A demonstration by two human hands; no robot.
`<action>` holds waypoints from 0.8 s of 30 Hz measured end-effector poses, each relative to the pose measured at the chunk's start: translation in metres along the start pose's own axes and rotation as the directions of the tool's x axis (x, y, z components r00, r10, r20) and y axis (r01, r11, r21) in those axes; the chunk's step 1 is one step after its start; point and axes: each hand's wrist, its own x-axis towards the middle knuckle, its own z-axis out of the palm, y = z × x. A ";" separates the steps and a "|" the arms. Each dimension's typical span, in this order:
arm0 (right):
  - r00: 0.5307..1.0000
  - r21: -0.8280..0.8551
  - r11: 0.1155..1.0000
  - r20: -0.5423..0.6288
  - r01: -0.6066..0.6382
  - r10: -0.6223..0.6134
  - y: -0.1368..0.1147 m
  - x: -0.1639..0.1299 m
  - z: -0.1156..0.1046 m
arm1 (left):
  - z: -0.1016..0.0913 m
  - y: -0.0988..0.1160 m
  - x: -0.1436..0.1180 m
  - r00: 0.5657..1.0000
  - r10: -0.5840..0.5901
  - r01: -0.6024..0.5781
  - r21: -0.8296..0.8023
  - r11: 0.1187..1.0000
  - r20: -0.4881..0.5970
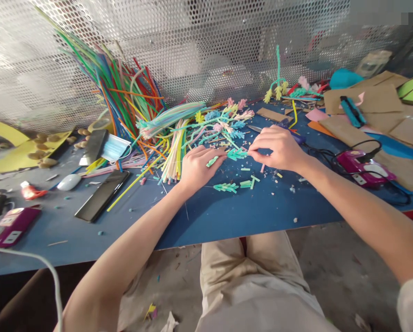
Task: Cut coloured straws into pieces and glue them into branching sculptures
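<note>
Bare table [227, 216] near; straw pile [130, 101] and phone [103, 196] block left.

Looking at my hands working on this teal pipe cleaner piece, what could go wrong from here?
1. The left hand and right hand pinch the teal pipe cleaner piece close together; a bare wire end might prick a fingertip.
2. The cut bits lie loose near the table edge; a forearm sweep may push them to the floor.
3. The black cable lies beside the right wrist and could snag, tugging the purple tool.
</note>
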 end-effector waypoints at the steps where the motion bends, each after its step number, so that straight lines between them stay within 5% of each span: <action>1: 1.000 -0.013 1.000 0.001 0.002 -0.002 0.000 0.000 0.000 | 0.000 0.000 0.000 1.000 -0.003 0.003 -0.001 1.000 0.004; 24: 0.994 -0.070 0.992 -0.004 0.106 -0.106 -0.003 0.002 -0.003 | 0.000 -0.001 0.000 0.996 0.067 -0.068 -0.002 0.998 -0.051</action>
